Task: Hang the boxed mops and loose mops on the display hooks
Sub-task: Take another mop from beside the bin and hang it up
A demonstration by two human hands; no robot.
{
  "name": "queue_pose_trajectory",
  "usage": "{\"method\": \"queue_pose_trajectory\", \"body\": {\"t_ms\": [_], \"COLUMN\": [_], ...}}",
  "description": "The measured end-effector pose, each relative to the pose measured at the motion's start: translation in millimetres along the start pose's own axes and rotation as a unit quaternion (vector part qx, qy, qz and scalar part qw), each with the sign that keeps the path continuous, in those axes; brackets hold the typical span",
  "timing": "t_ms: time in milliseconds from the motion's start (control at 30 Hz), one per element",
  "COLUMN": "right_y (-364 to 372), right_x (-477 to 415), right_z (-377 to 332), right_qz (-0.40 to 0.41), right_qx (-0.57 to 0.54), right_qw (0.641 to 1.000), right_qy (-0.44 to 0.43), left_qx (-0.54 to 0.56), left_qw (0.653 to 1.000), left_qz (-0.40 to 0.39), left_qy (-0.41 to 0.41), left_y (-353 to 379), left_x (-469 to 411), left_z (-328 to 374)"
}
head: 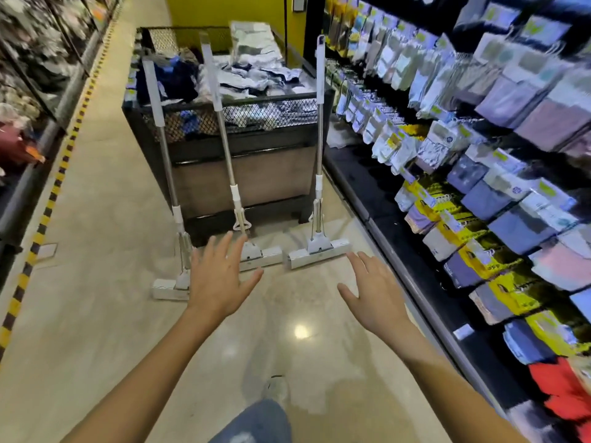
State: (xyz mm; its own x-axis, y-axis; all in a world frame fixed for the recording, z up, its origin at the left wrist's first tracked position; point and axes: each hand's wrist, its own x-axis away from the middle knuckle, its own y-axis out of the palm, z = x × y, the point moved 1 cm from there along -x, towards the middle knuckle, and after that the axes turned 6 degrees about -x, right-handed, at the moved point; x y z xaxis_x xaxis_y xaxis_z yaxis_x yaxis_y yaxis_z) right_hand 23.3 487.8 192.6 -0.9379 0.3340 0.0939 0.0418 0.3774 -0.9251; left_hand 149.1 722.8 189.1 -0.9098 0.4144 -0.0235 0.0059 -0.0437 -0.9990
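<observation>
While both hands spread empty, mops stand beyond.

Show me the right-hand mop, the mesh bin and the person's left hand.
Right mop (319, 135): head view, on its metal pole.
Mesh bin (262, 115): head view, on its front mesh wall.
Left hand (217, 279): head view, on its back.

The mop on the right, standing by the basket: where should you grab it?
Grab the right mop on its bare metal pole, around the middle, coming from the front with the right hand. It stands almost upright against the basket, so the pole faces you while the head rests on the floor.
</observation>
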Motion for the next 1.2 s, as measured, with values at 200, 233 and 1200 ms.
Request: {"method": "queue_pose_trajectory", "body": {"t_ms": [200, 233, 1200], "right_y": [-21, -23, -31], "right_x": [-107, -123, -746], "right_z": [23, 28, 149], "right_qz": [0.009, 0.006, -0.168], "right_qx": [-0.005, -0.008, -0.182], "right_qw": [1.0, 1.0, 0.96], "right_qy": [0.006, 0.011, -0.133], "left_qx": [0.003, -0.004, 0.122], "left_qw": [1.0, 1.0, 0.957], "left_qz": [-0.013, -0.016, -0.205], "left_qy": [0.003, 0.005, -0.162], "left_y": [-5, -3, 169], "left_x": [-115, -132, -631], "left_z": [11, 15, 168]}}
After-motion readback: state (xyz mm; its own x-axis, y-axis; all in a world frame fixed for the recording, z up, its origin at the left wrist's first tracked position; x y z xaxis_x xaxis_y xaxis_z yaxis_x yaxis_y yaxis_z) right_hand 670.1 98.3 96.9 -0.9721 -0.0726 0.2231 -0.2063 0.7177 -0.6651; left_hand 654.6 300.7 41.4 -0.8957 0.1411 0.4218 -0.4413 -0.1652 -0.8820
